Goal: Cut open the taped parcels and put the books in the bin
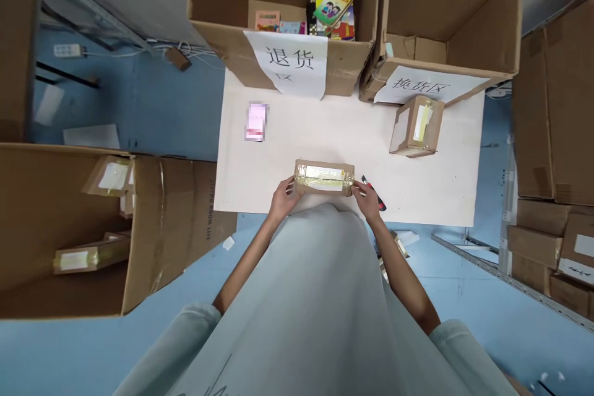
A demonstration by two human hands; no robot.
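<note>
A small taped cardboard box (325, 189) with a white label rests at the near edge of the white table (325, 130), right in front of my body. My left hand (283, 199) grips its left end, and my right hand (366, 199) grips its right end. Beside my right hand lies a red and black box cutter (374, 193), partly hidden by the hand. A second taped cardboard box (417, 127) stands on the table farther right. On the left part of the table is a pink, pixelated flat item (256, 121).
Two open cartons with paper signs, the left carton (218, 46) holding books (335, 9) and the right carton (503, 59), stand along the table's back. A large open carton (171, 229) with parcels is at left. Stacked boxes (533, 241) fill the right side shelf.
</note>
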